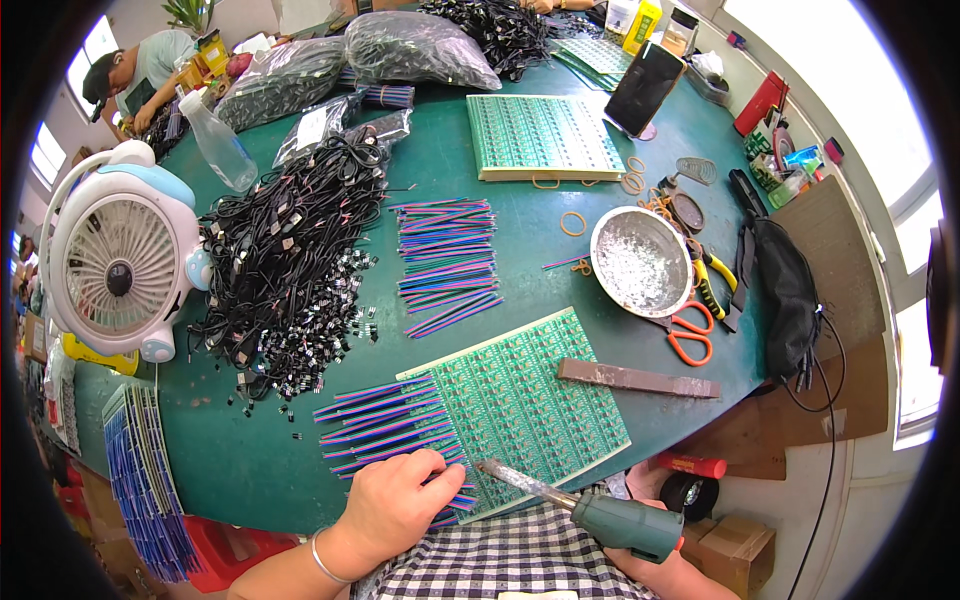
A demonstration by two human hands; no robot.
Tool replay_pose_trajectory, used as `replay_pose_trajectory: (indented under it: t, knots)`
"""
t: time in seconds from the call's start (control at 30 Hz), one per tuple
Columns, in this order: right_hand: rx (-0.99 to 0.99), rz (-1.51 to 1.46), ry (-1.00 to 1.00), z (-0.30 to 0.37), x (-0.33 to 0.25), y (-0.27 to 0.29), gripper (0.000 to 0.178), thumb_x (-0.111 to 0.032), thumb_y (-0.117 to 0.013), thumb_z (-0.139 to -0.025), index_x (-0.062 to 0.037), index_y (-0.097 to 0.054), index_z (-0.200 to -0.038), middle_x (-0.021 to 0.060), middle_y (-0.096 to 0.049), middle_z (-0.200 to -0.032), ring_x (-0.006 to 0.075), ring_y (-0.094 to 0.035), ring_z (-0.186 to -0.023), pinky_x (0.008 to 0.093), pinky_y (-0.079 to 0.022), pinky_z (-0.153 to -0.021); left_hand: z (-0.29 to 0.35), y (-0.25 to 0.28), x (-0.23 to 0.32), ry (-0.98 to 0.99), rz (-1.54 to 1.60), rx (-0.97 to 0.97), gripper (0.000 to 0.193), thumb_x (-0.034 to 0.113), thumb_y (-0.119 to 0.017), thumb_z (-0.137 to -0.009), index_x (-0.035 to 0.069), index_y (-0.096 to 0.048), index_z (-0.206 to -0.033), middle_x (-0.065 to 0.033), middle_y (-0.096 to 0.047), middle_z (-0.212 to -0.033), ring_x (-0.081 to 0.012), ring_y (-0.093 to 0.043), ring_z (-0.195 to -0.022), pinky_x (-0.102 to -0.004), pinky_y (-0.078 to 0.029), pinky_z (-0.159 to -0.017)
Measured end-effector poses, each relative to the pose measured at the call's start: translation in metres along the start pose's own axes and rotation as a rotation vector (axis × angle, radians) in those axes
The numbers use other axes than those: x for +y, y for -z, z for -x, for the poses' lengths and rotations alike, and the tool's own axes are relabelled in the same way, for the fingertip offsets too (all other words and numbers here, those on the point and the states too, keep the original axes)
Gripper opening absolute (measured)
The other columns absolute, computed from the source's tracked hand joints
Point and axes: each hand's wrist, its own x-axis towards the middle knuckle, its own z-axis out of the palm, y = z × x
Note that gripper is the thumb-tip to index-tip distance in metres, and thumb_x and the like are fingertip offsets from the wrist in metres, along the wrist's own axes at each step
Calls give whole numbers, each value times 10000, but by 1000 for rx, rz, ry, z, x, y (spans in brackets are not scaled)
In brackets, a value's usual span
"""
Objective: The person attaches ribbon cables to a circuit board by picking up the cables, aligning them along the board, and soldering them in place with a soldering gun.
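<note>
A green circuit board panel (540, 390) lies in front of me with rows of small boards. Short multicoloured wires (385, 420) stick out from its left side. My left hand (400, 500), wearing a bracelet, is closed with bent fingers on the wires at the panel's near left corner; the fingertips are partly hidden. My right hand (645, 570) grips the green handle of a soldering iron (625, 522), mostly hidden behind it. The iron's metal tip points left, over the panel close to my left fingers. A brown bar (637, 379) lies across the panel's right edge.
Loose wire bundles (447, 265) and black cables (290, 250) lie beyond, beside a fan (120, 270). A metal bowl (641, 262), orange scissors (692, 335) and pliers (714, 283) stand right. Stacked panels (545, 135) and a phone (645, 88) are farther back. A co-worker (150, 75) sits far left.
</note>
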Motion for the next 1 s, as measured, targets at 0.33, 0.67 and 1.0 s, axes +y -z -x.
replay_pose_trajectory:
  t: [0.33, 0.67, 1.0]
  knots:
    - [-24, 72, -83, 6, 1, -2, 266, -97, -771, -821, -61, -734, -1082, 76, -740, -1019, 266, -681, -945, 394, -472, -889, 1, 1, 1, -17, -30, -14, 190, 142, -709, -785, 123, -722, -974, -12, -603, -854, -169, -628, -652, -307, -497, -518]
    - [68, 30, -73, 9, 1, 0, 284, -41, -754, -766, -57, -715, -1047, 69, -725, -1010, 270, -663, -941, 407, -473, -889, 4, -1, 2, -33, -71, -22, 198, 149, -700, -795, 125, -717, -991, -5, -599, -857, -161, -618, -654, -304, -488, -525]
    - [101, -407, -284, 8, 3, -1, 322, 62, -630, -766, -2, -689, -1075, 117, -718, -973, 219, -680, -762, 347, -542, -726, 4, 28, 9, 27, 58, 156, 279, 121, -739, -778, 85, -735, -1055, -57, -698, -928, -209, -677, -732, -331, -539, -588]
